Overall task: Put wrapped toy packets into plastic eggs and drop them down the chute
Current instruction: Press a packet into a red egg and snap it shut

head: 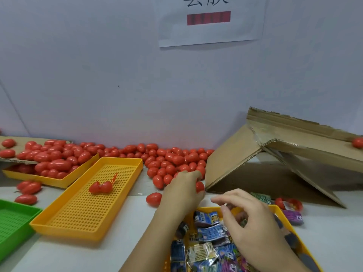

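The left hand (181, 190) curls round a red egg (200, 187) at the pile's (172, 160) edge, just beside the cardboard chute (231, 154). The right hand (253, 224) hovers over the packets (208, 232) in the yellow tray (302, 246) — fingers loosely bent, whether pinching anything I cannot tell.

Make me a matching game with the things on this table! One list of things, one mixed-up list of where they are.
Things:
1. green tray
2. toy packets
3. open red egg
4. cardboard chute

Places:
A. in the middle yellow tray
B. far right, by the wall
C. bottom left corner
D. in the near yellow tray, under the right hand

Pairs: 1-C, 2-D, 3-A, 4-B
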`<control>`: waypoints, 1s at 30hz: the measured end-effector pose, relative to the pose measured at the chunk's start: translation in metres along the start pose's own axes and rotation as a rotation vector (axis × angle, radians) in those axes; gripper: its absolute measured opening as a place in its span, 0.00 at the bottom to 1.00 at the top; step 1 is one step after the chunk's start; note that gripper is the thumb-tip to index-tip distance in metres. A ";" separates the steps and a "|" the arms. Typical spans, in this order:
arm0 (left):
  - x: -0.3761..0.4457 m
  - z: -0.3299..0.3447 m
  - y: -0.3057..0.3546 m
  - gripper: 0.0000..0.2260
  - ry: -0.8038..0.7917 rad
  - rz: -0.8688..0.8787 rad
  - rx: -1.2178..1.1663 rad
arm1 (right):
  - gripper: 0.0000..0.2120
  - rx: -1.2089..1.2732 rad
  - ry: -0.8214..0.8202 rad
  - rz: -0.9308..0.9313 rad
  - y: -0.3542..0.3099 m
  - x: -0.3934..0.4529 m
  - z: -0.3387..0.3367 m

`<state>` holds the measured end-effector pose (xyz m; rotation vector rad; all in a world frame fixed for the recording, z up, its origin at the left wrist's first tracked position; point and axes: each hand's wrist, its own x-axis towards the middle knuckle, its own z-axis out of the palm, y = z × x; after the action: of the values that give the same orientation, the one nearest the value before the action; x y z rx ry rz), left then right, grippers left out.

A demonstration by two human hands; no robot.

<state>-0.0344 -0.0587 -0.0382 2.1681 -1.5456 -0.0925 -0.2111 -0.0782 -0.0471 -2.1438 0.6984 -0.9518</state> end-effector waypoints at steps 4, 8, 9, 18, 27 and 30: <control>0.012 0.000 0.009 0.09 -0.063 -0.020 0.212 | 0.17 -0.015 0.008 -0.003 0.000 -0.001 0.000; 0.012 0.004 0.009 0.08 -0.014 -0.030 0.255 | 0.16 -0.034 0.017 -0.013 -0.001 -0.002 -0.001; 0.010 0.003 0.008 0.07 0.041 -0.025 0.220 | 0.17 -0.036 0.016 -0.016 -0.002 -0.002 -0.001; -0.034 -0.018 0.016 0.02 0.277 -0.177 -1.013 | 0.09 -0.224 -0.102 -0.106 -0.005 -0.004 -0.009; -0.069 -0.010 0.003 0.05 0.235 -0.310 -1.426 | 0.11 -0.468 -0.365 -0.166 -0.001 -0.007 -0.004; -0.068 -0.010 0.003 0.05 0.234 -0.297 -1.412 | 0.10 -0.487 -0.332 -0.202 -0.003 -0.009 -0.006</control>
<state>-0.0588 0.0054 -0.0428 1.1319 -0.5815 -0.7370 -0.2203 -0.0727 -0.0458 -2.7597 0.5957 -0.5313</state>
